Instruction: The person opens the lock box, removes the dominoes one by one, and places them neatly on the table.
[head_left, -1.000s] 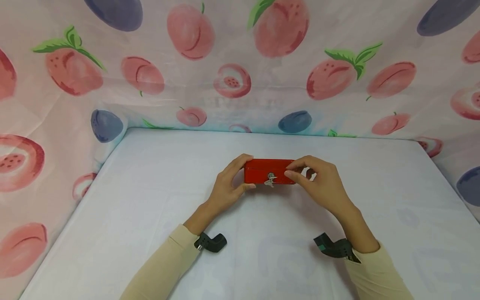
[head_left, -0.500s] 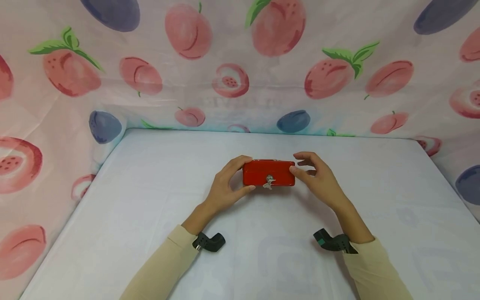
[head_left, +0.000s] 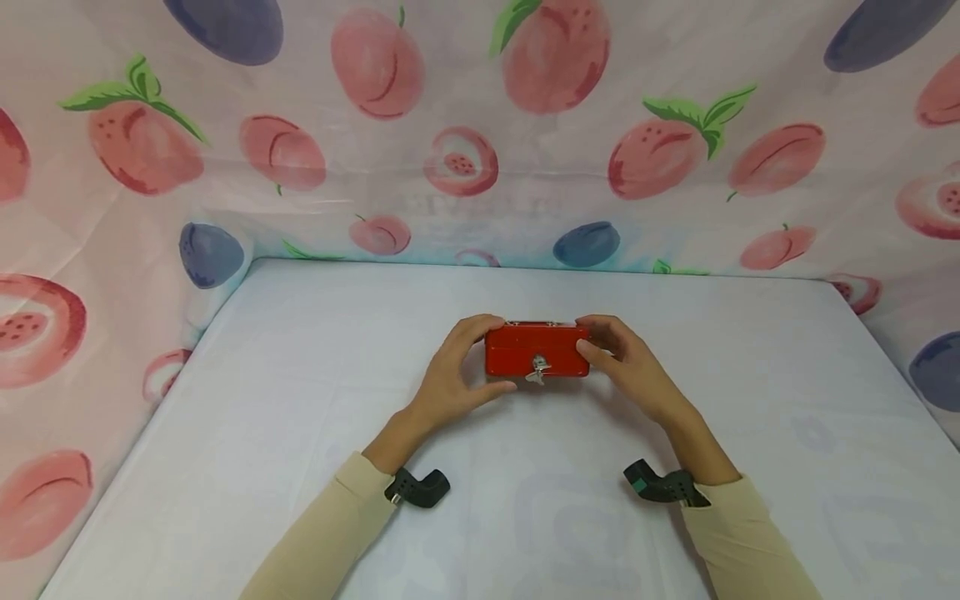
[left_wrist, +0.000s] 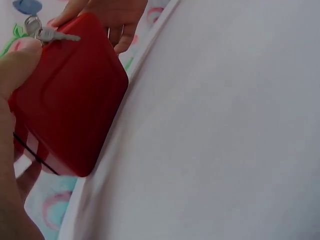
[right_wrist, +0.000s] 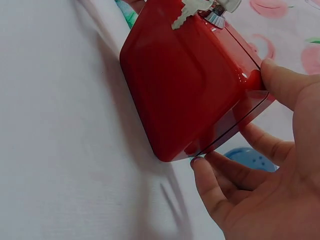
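Observation:
A small red metal cash box point(head_left: 537, 349) is held between both hands over the white table, tilted with its lock side toward the head camera. A silver lock with keys point(head_left: 538, 367) hangs at its front edge; the keys point(right_wrist: 192, 10) show larger in the right wrist view. My left hand point(head_left: 447, 379) holds the left end, fingers at the far edge, thumb close to the front edge near the keys. With its thumb on the front and fingers behind, my right hand point(head_left: 637, 373) grips the right end. The far side of the box is hidden in the head view.
The white cloth-covered table point(head_left: 495, 517) spreads around the hands. Fruit-printed cloth point(head_left: 465, 100) rises behind it and at both sides. A black wrist mount point(head_left: 418, 487) sits at the left cuff, another wrist mount point(head_left: 666, 483) at the right.
My right hand has loosened, spread its fingers off the cash box, then closed round its right end again. My left thumb has slid slightly lower. The box has tipped a little, showing its far-edge metal.

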